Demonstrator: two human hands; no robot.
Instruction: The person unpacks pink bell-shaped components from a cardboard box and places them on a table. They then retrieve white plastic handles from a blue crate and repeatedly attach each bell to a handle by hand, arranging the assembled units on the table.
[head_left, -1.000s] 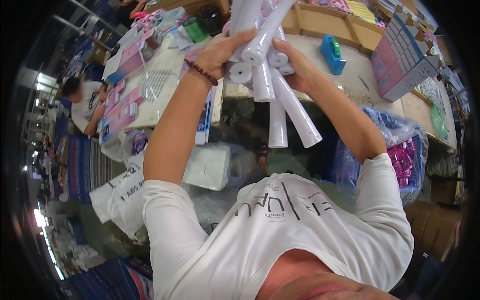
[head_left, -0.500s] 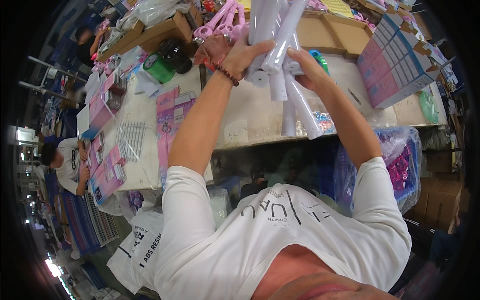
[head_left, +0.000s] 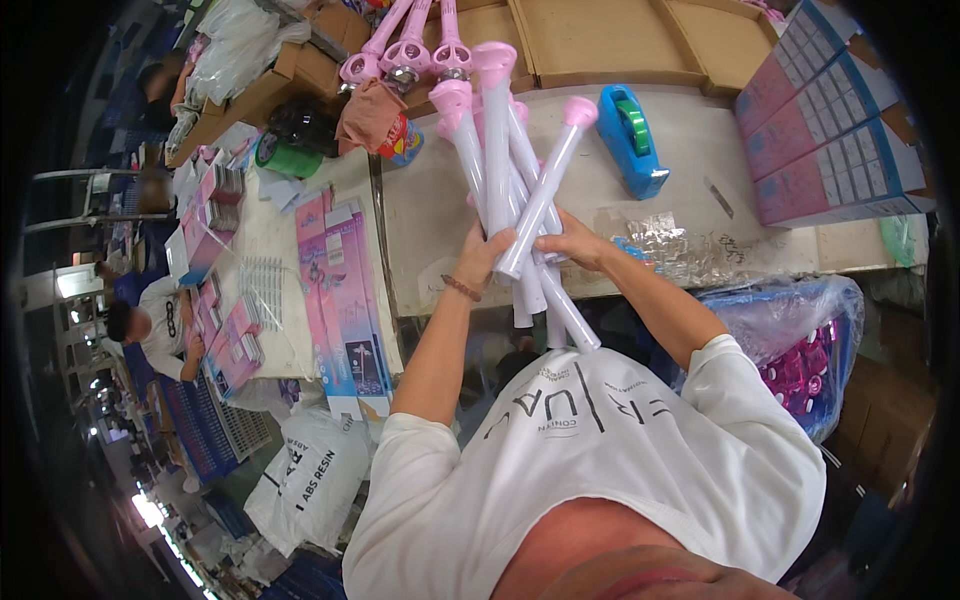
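Observation:
Between my two hands is a loose bundle of white plastic tubes [head_left: 497, 150] with flared pink end caps. The caps point away from me, and the plain lower ends cross and hang past the table's front edge. My left hand [head_left: 484, 255], a beaded bracelet at its wrist, is closed round the bundle's left side. From the right, my right hand [head_left: 578, 243] grips the same tubes, its fingers partly hidden behind them. Several pink wand-like pieces [head_left: 408, 55] with openwork heads lie beyond the bundle, at the table's far side.
Right of the tubes stands a blue tape dispenser [head_left: 632, 150]. Open cardboard trays [head_left: 605, 45] lie at the back, with pink-and-blue boxes [head_left: 815, 125] at right. A plastic-lined blue crate [head_left: 830, 420] holds pink parts below. Flat printed cartons [head_left: 340, 290] lie left; a co-worker [head_left: 160, 320] sits beyond.
Both hands have brought the tubes down and toward me from the table's far side. Their pink caps now show, and the tape dispenser is uncovered. The whole view has shifted a little.

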